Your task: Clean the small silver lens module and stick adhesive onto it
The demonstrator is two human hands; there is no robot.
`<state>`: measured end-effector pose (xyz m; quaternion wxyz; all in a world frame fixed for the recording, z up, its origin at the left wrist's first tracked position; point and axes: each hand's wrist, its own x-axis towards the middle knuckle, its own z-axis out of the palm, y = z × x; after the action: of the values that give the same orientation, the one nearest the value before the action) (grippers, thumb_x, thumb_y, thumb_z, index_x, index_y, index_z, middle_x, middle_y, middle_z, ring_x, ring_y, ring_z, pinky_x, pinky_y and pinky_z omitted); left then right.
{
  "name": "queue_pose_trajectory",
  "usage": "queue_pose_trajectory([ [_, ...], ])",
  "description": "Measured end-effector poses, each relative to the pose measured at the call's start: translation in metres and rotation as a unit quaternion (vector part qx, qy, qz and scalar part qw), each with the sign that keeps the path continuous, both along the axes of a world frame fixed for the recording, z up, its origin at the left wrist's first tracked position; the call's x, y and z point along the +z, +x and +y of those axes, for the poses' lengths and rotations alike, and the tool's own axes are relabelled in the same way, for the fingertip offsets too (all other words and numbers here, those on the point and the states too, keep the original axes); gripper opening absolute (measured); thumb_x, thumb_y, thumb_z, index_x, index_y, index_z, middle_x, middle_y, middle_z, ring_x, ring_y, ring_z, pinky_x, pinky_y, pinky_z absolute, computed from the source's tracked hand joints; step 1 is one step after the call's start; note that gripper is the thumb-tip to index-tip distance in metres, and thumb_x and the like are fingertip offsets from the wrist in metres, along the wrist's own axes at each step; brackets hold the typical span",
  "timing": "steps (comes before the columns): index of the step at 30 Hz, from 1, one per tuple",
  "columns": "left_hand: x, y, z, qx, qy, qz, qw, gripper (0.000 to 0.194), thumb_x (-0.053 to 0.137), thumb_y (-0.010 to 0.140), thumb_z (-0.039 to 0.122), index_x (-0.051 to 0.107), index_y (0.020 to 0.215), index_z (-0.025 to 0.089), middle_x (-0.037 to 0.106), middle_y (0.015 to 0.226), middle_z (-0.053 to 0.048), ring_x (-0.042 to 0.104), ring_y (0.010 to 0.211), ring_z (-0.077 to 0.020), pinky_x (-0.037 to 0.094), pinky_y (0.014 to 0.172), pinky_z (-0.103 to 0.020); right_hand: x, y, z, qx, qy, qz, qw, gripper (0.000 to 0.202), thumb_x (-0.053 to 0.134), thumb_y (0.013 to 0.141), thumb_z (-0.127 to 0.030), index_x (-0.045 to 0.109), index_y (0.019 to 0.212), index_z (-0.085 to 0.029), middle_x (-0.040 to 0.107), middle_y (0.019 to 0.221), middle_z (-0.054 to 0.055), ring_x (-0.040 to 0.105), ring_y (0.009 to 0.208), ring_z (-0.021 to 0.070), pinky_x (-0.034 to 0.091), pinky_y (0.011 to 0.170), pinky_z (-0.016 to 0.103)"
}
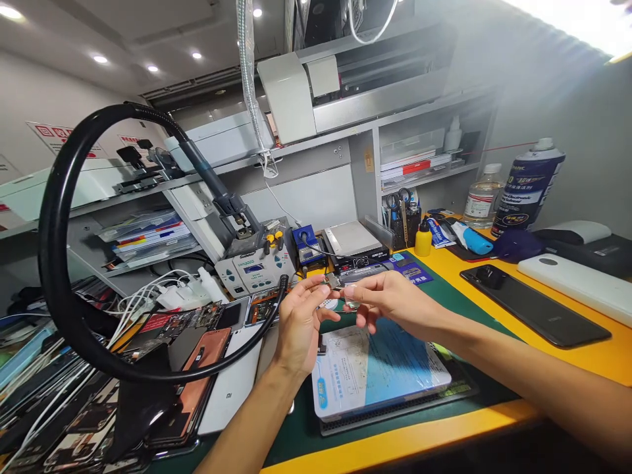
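Note:
Between my two hands is a small grey and dark electronic part (pixel 334 282), too small to tell its exact kind. My left hand (pixel 301 322) pinches its left side between thumb and fingers. From the right, my right hand (pixel 382 297) reaches in with thumb and index finger pinched at the part's right edge; a little pale, clear-looking piece shows under those fingertips. Both hands are raised over a flat white and blue printed box (pixel 385 368), which lies on a dark slab on the green mat (pixel 301 434).
On the left are piled phone parts (pixel 83 428), a white phone back (pixel 232 388) and a curved black hose (pixel 54 230). Behind stands a grey soldering station (pixel 257 270). Right are a black phone (pixel 536 306), a spray can (pixel 526 187) and a yellow bottle (pixel 423 240).

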<state>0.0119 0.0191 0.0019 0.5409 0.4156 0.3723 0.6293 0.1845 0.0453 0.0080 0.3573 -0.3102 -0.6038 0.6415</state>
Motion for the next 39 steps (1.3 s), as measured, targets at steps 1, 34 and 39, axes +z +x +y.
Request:
queue_pose_trajectory([
  [1,-0.0008,0.0001,0.0000,0.003,0.002,0.004,1.000,0.031,0.074,0.077,0.021,0.062,0.103,0.011,0.063,0.083,-0.003,0.064,0.076,-0.0145,0.053,0.048,-0.019,-0.0009,-0.0003,0.0001,0.004,0.003,0.000,1.000,0.037,0.072,0.083,-0.049,0.070,0.076,-0.012,0.069,0.065,0.004,0.062,0.052,0.0112,0.049,0.045,0.020],
  [34,-0.0039,0.0037,-0.0024,0.033,0.027,0.075,0.996,0.035,0.077,0.077,0.026,0.063,0.105,0.012,0.061,0.071,0.000,0.060,0.062,-0.0120,0.049,0.046,-0.019,-0.0007,-0.0037,-0.0038,-0.009,-0.030,0.043,0.999,0.032,0.073,0.083,-0.041,0.070,0.074,-0.011,0.072,0.073,0.007,0.068,0.055,0.0135,0.052,0.044,0.020],
  [39,-0.0026,0.0037,-0.0026,0.028,0.027,0.070,0.997,0.032,0.077,0.076,0.027,0.064,0.102,0.012,0.061,0.070,0.001,0.061,0.063,-0.0124,0.048,0.046,-0.019,-0.0002,-0.0044,-0.0031,-0.028,-0.032,0.052,0.998,0.031,0.075,0.082,-0.042,0.069,0.075,-0.012,0.072,0.077,0.005,0.068,0.056,0.0137,0.052,0.044,0.021],
])
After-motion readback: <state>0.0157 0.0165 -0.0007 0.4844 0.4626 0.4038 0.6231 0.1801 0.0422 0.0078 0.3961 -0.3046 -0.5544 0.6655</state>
